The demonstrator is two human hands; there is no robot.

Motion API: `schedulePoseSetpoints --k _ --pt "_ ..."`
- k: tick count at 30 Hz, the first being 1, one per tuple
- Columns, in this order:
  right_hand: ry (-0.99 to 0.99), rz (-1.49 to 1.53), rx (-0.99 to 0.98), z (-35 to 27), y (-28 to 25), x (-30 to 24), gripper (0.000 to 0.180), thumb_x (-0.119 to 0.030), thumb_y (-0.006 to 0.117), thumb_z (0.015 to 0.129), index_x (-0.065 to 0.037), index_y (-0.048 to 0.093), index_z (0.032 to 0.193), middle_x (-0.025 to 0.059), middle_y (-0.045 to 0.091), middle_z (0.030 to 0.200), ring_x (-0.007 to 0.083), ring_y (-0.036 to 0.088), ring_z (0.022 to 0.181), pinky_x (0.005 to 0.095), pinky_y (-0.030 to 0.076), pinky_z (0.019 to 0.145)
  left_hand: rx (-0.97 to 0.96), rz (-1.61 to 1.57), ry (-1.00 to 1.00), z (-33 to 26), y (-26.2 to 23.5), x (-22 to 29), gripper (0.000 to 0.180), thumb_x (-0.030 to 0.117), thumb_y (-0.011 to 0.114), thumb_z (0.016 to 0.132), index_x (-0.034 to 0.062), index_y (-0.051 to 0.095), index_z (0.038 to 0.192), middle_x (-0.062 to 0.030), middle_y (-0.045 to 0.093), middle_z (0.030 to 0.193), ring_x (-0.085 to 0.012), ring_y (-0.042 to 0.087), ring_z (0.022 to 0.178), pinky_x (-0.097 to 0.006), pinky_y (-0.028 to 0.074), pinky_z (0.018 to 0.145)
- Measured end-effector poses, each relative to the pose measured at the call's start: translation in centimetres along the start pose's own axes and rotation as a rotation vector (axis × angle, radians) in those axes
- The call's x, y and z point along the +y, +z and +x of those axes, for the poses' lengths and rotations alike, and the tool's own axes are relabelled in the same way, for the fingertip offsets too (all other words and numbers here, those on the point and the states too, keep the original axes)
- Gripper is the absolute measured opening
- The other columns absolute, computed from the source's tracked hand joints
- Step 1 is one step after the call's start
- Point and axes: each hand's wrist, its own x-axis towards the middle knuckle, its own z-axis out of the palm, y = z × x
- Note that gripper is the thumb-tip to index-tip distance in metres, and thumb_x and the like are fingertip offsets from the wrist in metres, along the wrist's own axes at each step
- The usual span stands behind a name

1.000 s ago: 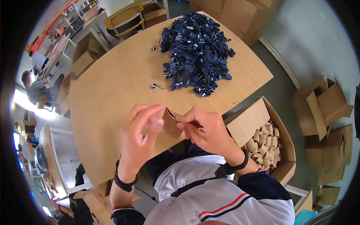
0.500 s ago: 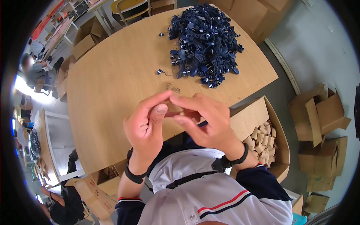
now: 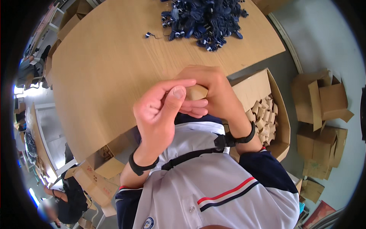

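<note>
Between my two hands, just over the near edge of the table, is a small tan cardboard sleeve [image 3: 196, 92]. My left hand [image 3: 158, 110] is closed on it, thumb on the near side and fingers bent behind and beneath. From the other side, my right hand [image 3: 213, 82] curls around the sleeve's far end; its fingertips are hidden behind the left fingers and the sleeve. A heap of dark blue coiled cords [image 3: 206, 23] with white-banded ends lies at the far side of the table, and one loose cord end [image 3: 148, 35] lies to its left.
Beside the wooden table [image 3: 103, 80], on the right, an open carton [image 3: 283, 129] holds many rolled cardboard sleeves [image 3: 263, 120]. Other cartons [image 3: 324, 99] stand along the right wall. At lower left are an open box [image 3: 110, 164] and a seated person in black [image 3: 74, 198].
My view has shifted, so the cord heap sits higher in the picture. My right hand has turned and come over the far side of the sleeve, which now shows more plainly.
</note>
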Motion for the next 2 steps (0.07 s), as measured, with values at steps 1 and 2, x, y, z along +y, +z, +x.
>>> schedulePoseSetpoints --k 1,2 --pt "0.366 0.174 -0.298 -0.4 -0.6 0.0 0.045 0.000 0.070 0.075 -0.008 0.061 0.118 0.0160 0.055 0.120 0.0271 0.058 0.104 0.0383 0.049 0.084 -0.099 0.071 -0.189 0.1 -0.4 1.2 0.035 0.021 0.054 0.098 -0.0092 0.060 0.115 -0.0139 0.066 0.074 -0.0293 0.072 0.072 -0.034 0.060 0.065" --pt "0.730 0.346 -0.586 -0.6 -2.0 -0.1 0.056 -0.001 0.069 0.075 -0.011 0.056 0.129 0.0202 0.042 0.144 0.0294 0.051 0.120 0.0400 0.047 0.091 -0.212 0.142 -0.372 0.8 -1.2 3.0 0.038 0.025 0.057 0.097 -0.0071 0.060 0.118 -0.0144 0.065 0.069 -0.0309 0.072 0.071 -0.035 0.060 0.064"
